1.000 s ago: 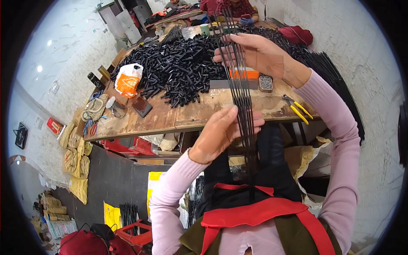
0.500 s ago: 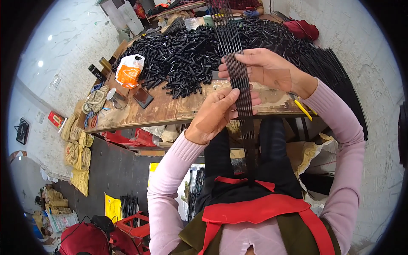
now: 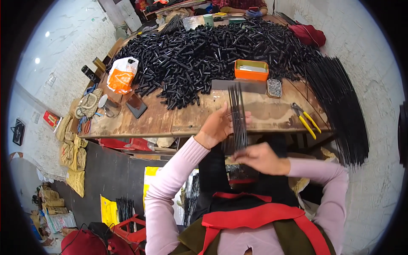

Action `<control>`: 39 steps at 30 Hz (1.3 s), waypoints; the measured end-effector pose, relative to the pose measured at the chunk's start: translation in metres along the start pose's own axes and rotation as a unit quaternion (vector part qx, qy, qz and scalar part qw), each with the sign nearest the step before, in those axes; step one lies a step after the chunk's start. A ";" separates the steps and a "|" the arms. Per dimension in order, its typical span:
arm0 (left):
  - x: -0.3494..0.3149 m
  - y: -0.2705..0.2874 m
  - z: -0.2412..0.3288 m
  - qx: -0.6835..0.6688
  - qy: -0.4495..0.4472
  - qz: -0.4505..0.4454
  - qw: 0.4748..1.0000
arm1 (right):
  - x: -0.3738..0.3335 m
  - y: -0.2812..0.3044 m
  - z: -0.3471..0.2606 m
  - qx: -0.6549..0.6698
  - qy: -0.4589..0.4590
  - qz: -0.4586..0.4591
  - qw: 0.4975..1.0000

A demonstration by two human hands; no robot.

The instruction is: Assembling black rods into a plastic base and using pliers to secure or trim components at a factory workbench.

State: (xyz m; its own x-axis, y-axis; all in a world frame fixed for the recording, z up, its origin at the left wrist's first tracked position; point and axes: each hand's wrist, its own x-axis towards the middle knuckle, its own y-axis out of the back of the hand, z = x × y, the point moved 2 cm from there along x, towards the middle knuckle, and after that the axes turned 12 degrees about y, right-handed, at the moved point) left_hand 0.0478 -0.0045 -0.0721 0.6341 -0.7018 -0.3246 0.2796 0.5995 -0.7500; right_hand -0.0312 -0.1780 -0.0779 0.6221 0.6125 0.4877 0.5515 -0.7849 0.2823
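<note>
A bundle of thin black rods [image 3: 239,123] stands nearly upright in front of me, at the near edge of the table. My right hand [image 3: 262,159] is closed round the bundle's lower end, its fingers slightly blurred. Beside the rods' middle, my left hand [image 3: 216,128] has its thumb raised apart and its fingers stretched out behind them. Whether the left fingers press on the rods is hard to see. Behind the bundle's top lies a flat grey bar [image 3: 221,85] on the wooden table [image 3: 182,121].
A heap of short black tubes [image 3: 187,59] covers the table's back. An orange box [image 3: 251,76], a tray of small metal pieces [image 3: 274,88] and yellow-handled pliers [image 3: 306,121] lie right; long black rods [image 3: 342,110] hang over that edge. A phone [image 3: 136,106] lies left.
The bundle has come down from over the heap, uncovering the orange box and metal pieces. My right hand has dropped to its lower end; my left thumb has lifted off the rods.
</note>
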 end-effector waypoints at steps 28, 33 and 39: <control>-0.043 -0.066 0.006 0.378 -0.233 0.210 0.871 | 0.073 0.102 0.051 -0.184 0.105 -0.011 0.977; -0.039 -0.077 0.008 0.284 -0.245 0.139 0.916 | 0.172 0.190 0.128 -0.415 0.052 0.051 0.907; -0.038 -0.079 0.010 0.331 -0.242 0.103 0.906 | 0.193 0.219 0.203 -0.547 -0.080 -0.081 0.829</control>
State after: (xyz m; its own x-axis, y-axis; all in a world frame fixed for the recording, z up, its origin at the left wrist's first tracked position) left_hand 0.0086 -0.0209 0.0049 0.9196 -0.3929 -0.0075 0.3881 0.9109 -0.1401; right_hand 0.3223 -0.2122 -0.0894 0.7034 0.6542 0.2778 -0.1440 -0.2516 0.9571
